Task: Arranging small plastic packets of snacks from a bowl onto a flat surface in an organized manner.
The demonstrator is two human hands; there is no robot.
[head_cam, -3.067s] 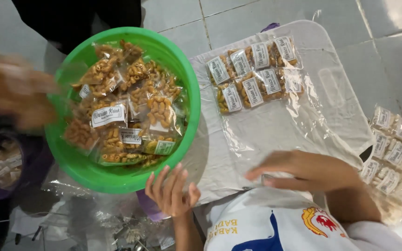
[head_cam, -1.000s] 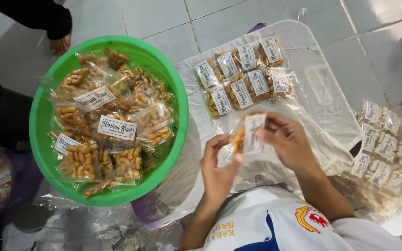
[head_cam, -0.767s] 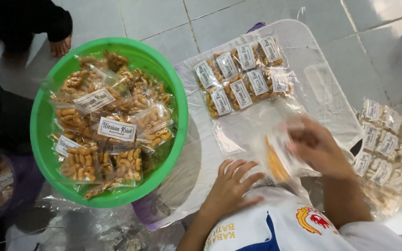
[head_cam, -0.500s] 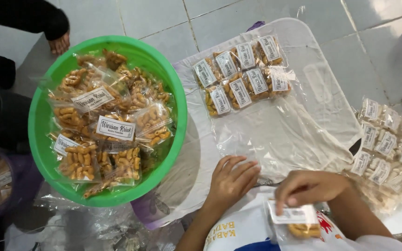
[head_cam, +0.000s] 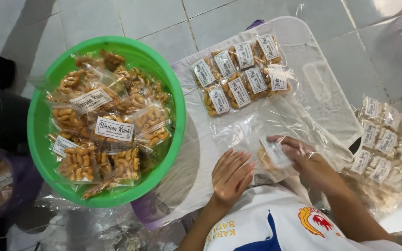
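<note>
Right grip (head_cam: 303, 155) clenched on snack packet (head_cam: 275, 153) | left grip (head_cam: 231, 174) released, flat on plastic sheet (head_cam: 322, 93)

A green basin (head_cam: 173, 88) is seen at nine o'clock, filled with clear packets (head_cam: 105, 125) of curled brown snacks under white labels. At twelve o'clock, eight small labelled packets (head_cam: 240, 76) are laid in two rows inside a clear bag (head_cam: 322, 93) spread flat. At three o'clock, a heap of paler labelled packets (head_cam: 389, 144) is piled just beside that bag. A purple tub (head_cam: 1, 186) holding a few more packets is placed at eight o'clock, near the basin. Crumpled clear plastic (head_cam: 103, 227) is gathered at seven o'clock. Grey floor tiles (head_cam: 154, 18) are shown along the top.
</note>
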